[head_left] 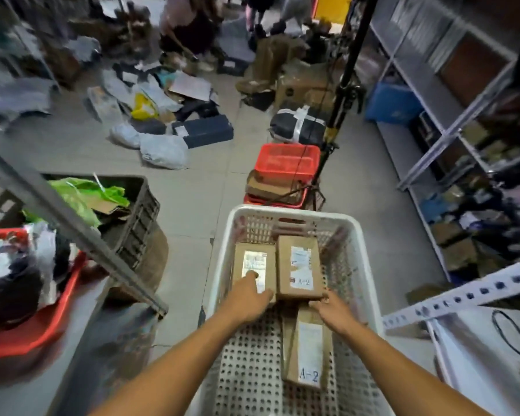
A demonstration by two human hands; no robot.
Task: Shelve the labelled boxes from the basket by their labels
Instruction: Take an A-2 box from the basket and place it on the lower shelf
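Note:
A white perforated basket [364,244] stands on the floor below me with three brown cardboard boxes in it. The far left box [252,253] has a shiny white label, and my left hand [249,295] lies on its near end with fingers over the label. Beside it the far right box [299,270] shows a label reading A-2. My right hand [332,310] touches that box's near edge, fingers spread. A third box [308,346], also marked A-2, lies nearer to me under my right wrist.
Metal shelving [451,109] with stored parcels runs along the right. A grey shelf post [72,223] crosses the left. A red crate [288,160] and tripod stand beyond the basket. A dark crate [138,211], a red tub [33,331] and scattered parcels cover the floor; a person crouches far back.

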